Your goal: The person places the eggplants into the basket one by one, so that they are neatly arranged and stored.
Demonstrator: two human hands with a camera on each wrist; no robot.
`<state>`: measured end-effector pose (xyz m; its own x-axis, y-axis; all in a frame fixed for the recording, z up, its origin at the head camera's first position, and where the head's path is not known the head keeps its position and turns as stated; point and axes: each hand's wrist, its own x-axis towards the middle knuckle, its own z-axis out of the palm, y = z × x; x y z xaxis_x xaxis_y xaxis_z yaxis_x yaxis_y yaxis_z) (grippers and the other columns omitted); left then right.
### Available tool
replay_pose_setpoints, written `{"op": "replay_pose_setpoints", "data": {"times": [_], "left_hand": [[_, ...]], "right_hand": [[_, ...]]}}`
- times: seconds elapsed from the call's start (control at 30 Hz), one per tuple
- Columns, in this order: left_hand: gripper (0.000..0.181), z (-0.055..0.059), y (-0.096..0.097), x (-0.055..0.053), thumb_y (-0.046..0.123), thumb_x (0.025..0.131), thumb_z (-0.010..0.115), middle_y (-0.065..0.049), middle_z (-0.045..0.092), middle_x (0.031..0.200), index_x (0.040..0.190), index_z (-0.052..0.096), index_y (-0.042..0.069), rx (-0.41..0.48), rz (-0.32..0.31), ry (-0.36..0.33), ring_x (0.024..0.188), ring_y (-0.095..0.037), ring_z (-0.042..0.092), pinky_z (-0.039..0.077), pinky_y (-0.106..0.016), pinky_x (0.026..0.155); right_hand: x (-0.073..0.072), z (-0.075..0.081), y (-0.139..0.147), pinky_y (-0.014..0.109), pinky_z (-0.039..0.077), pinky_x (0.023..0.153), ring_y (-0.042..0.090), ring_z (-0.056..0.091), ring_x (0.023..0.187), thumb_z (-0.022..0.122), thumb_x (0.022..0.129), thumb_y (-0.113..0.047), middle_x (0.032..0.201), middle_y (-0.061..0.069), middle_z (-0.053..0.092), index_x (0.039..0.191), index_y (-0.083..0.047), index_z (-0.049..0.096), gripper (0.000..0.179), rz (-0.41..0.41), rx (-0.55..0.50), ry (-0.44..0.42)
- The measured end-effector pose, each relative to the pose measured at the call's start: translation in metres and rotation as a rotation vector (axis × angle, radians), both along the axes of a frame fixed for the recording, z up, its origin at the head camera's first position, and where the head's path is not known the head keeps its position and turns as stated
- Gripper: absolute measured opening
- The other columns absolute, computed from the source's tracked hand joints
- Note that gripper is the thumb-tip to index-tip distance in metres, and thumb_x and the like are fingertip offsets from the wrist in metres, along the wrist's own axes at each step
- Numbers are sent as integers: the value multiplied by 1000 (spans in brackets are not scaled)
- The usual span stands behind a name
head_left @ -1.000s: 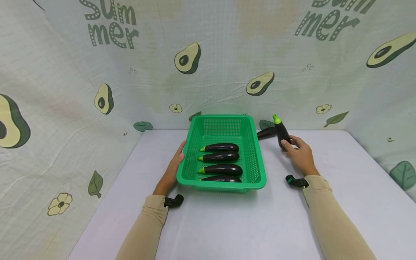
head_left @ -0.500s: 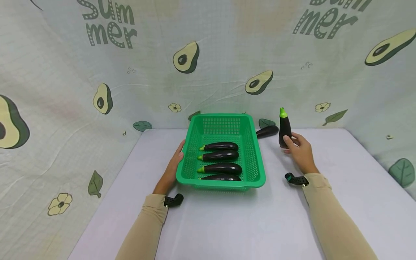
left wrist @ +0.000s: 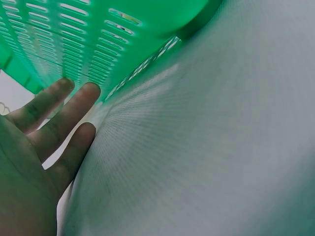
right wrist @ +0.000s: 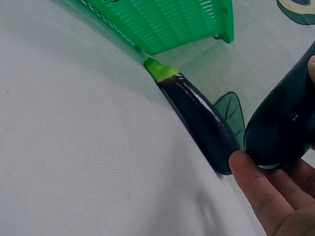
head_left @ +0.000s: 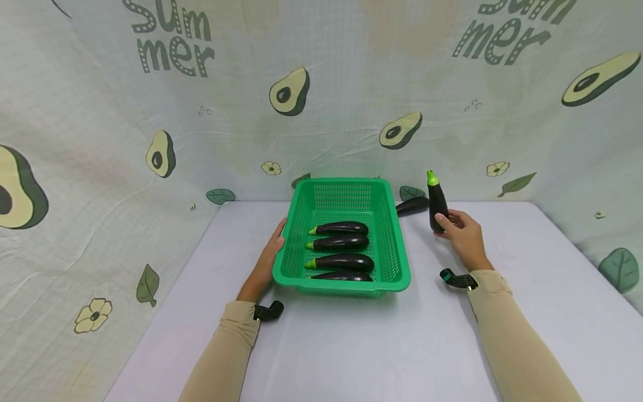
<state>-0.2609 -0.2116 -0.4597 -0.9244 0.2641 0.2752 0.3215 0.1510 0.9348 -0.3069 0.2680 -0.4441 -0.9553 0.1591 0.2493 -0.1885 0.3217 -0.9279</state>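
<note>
In the head view my right hand (head_left: 464, 237) holds an eggplant (head_left: 437, 204) nearly upright, green stem end up, to the right of the basket. The right wrist view shows its dark rounded end (right wrist: 278, 132) between the fingers. My left hand (head_left: 264, 262) rests against the left side of the green plastic basket (head_left: 341, 287); in the left wrist view its fingers (left wrist: 74, 110) are fairly straight beside the slotted wall. Several eggplants (head_left: 341, 261) lie crosswise in the basket, stems to the left. The nearest one is partly hidden by the front rim.
Another eggplant (right wrist: 199, 118) lies on the white table (head_left: 351, 346) behind the held one, its stem end beside the basket. A cloth with avocado prints (head_left: 346, 67) hangs behind the table and along its sides.
The held eggplant has turned more upright since a second ago, rising and then dipping slightly with my right hand. My left hand and the basket stay in place.
</note>
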Motion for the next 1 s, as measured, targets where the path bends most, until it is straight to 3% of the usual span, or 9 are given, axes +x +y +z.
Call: {"op": "replay_pose_setpoints", "data": {"times": [0.37, 0.7, 1.0], "left_hand": [[56, -4, 2, -1, 35, 110, 24, -1, 12, 167, 163, 13, 22, 5, 21, 34, 151, -22, 8, 9, -53, 118], [55, -2, 0, -3, 28, 111, 22, -3, 9, 167, 163, 10, 18, -9, 15, 17, 152, -21, 5, 6, -51, 119], [56, 29, 5, 18, 20, 110, 23, -13, 7, 167, 162, 8, 6, -23, -15, 0, 152, -29, 5, 9, -53, 118]], "right_hand": [[2, 2, -3, 24, 56, 76, 1, 64, 90, 67, 95, -45, 125, 25, 57, 139, 7, 50, 70, 50, -27, -8], [3, 8, -7, 20, 55, 76, 6, 63, 92, 66, 95, -47, 124, 22, 57, 140, 5, 51, 71, 52, 20, -5], [4, 15, -13, 20, 55, 75, 6, 62, 94, 68, 96, -39, 126, 25, 56, 140, 7, 51, 66, 69, 3, 30]]}}
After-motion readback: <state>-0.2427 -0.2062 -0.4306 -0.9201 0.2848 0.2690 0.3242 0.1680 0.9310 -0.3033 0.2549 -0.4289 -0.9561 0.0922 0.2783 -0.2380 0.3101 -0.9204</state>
